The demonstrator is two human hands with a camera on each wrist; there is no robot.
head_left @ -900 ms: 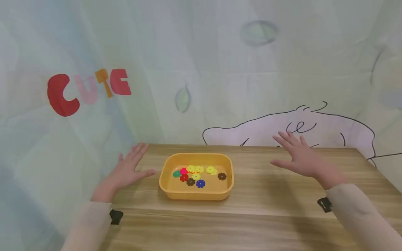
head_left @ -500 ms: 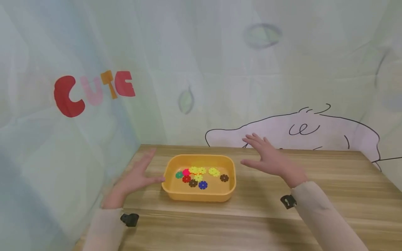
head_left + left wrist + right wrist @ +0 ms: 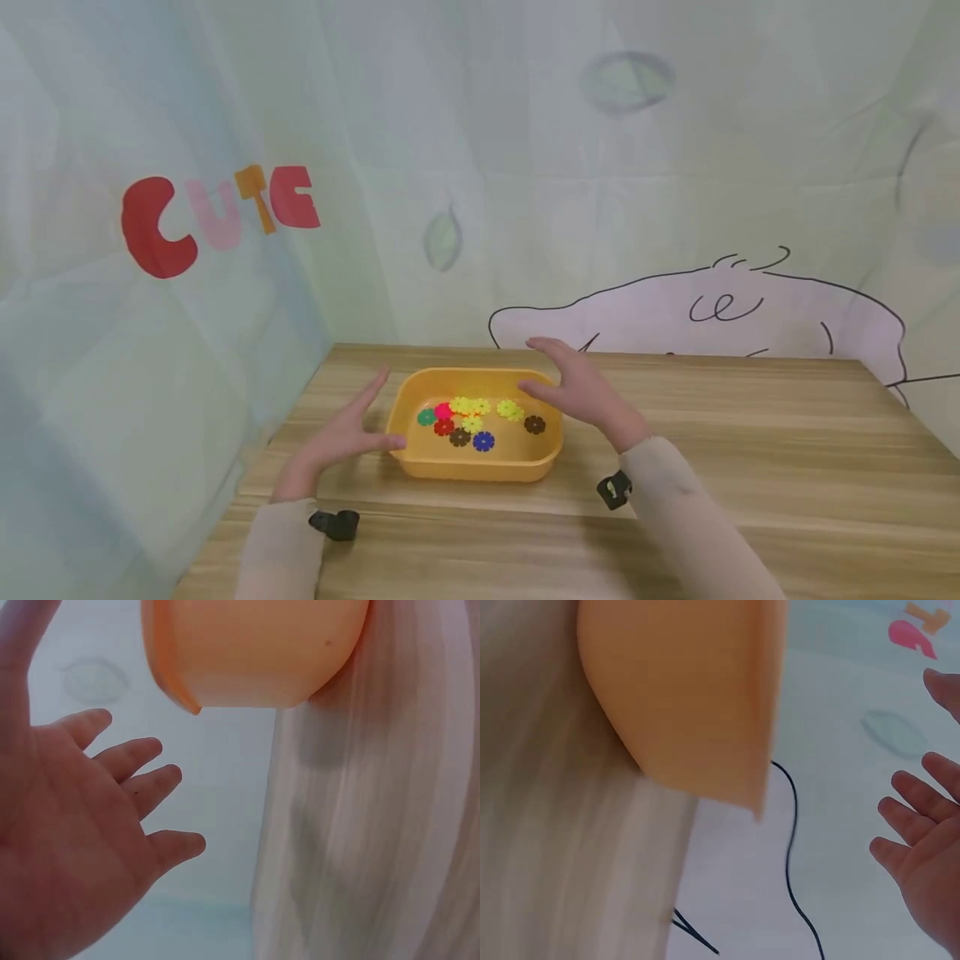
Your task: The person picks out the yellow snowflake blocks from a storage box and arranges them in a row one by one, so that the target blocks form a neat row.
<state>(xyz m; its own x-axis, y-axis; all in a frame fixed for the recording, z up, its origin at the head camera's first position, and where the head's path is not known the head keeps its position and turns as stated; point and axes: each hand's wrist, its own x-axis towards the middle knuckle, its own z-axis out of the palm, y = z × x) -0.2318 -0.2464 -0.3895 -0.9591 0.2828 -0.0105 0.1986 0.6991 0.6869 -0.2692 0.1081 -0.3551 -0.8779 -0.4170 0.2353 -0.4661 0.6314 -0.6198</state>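
Note:
An orange-yellow plastic tray (image 3: 472, 471) stands on the wooden table. Flat flower-shaped plastic discs lie in it: several yellow ones (image 3: 471, 407), a blue disc (image 3: 483, 442), a green disc (image 3: 427, 417), a red disc (image 3: 443, 427), a pink disc and two brown ones. My left hand (image 3: 341, 437) is at the tray's left end, fingers spread, thumb over the rim. On the other side my right hand (image 3: 585, 393) hovers by the right end, its thumb in front of the far right corner. Both wrist views show the palms apart from the tray wall (image 3: 247, 652), holding nothing.
The wood-grain table (image 3: 712, 467) reaches to a pale printed curtain (image 3: 480, 150) at the back and left. Cut-out letters (image 3: 161, 229) are stuck on the left curtain. Each wrist carries a small black camera (image 3: 615, 490).
My right hand has moved left from well beside the tray to its right end. The left hand has come right, up to the left rim. Tray and discs stay put.

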